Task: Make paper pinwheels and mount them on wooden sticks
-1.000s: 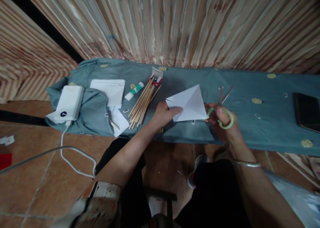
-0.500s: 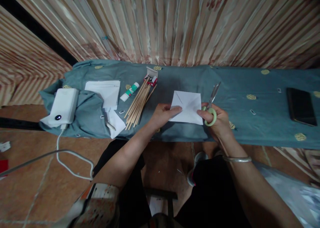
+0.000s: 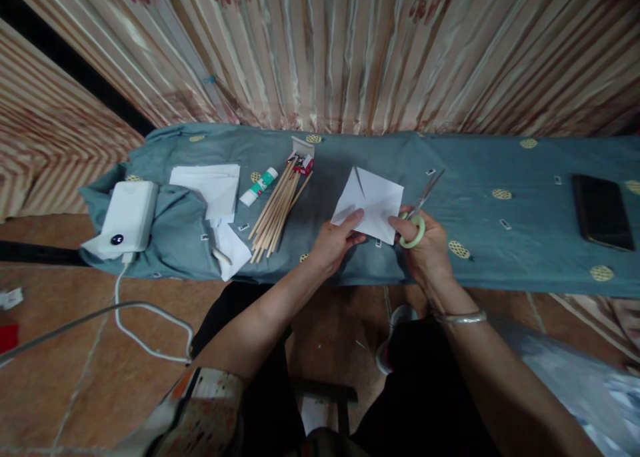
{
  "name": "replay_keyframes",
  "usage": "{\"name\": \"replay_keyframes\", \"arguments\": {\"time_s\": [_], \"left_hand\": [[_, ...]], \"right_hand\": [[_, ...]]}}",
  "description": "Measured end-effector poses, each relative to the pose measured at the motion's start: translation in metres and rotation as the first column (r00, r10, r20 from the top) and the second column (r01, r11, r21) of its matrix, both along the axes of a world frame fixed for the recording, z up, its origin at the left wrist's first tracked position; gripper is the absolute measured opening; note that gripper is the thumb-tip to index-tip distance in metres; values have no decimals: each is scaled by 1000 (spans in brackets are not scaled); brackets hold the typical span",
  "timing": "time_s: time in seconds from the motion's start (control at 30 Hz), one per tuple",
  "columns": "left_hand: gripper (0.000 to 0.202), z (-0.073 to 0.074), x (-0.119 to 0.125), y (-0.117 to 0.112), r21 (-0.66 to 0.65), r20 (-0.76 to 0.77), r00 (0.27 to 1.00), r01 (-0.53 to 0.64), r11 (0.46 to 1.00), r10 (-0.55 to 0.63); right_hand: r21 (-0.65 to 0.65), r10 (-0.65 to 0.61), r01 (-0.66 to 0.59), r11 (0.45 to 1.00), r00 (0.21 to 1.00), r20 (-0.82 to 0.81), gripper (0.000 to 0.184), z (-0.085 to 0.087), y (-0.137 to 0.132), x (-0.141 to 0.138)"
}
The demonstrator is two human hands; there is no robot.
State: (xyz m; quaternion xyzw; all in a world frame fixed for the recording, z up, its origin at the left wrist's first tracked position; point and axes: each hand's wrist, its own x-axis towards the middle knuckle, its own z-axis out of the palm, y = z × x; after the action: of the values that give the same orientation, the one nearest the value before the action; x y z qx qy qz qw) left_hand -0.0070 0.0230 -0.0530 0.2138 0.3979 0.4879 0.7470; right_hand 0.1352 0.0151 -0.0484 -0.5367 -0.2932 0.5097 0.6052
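Note:
A folded white paper square (image 3: 373,200) lies over the blue-green cloth of the table (image 3: 480,170). My left hand (image 3: 336,238) pinches its lower left corner. My right hand (image 3: 424,249) is closed on green-handled scissors (image 3: 419,211), fingers through the loops, blades pointing up and to the right, and its thumb and fingertips also touch the paper's right edge. A silver bangle (image 3: 461,318) sits on my right wrist.
Left of the paper lie a bundle of wooden sticks (image 3: 278,209), a small red box (image 3: 303,158), a glue stick (image 3: 258,186), white paper sheets (image 3: 210,183) and a white power bank (image 3: 127,213) with its cable. A black phone (image 3: 600,211) lies at far right. Curtains hang behind.
The paper has been turned and shifted in my hands, from a wide diamond to a smaller tilted square. My right hand with the scissors has moved left, close to the paper's edge.

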Motion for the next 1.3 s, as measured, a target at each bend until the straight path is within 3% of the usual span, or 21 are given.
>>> {"name": "replay_keyframes", "arguments": {"time_s": [0.17, 0.33, 0.4, 0.5, 0.6, 1.3], "left_hand": [[35, -2, -3, 5, -14, -5, 997, -78, 997, 78], [31, 2, -16, 16, 24, -36, 987, -155, 988, 155], [25, 6, -21, 21, 56, -37, 981, -191, 980, 193], [16, 12, -28, 26, 78, -59, 968, -238, 968, 243], [7, 16, -30, 28, 67, -104, 960, -256, 964, 262], [4, 11, -24, 24, 80, -83, 976, -195, 977, 202]], "right_hand": [[-11, 49, -48, 999, 996, 71, 31, 0, -3, -2], [-37, 297, -294, 955, 944, 142, 36, 7, -13, 5], [-86, 433, -425, 901, 889, 148, 44, 10, -18, 8], [-167, 636, -615, 771, 754, 162, 50, 15, -24, 11], [-199, 722, -695, 691, 666, 187, 46, 17, -27, 11], [-215, 707, -673, 707, 673, 219, 44, 13, -26, 8]]}}
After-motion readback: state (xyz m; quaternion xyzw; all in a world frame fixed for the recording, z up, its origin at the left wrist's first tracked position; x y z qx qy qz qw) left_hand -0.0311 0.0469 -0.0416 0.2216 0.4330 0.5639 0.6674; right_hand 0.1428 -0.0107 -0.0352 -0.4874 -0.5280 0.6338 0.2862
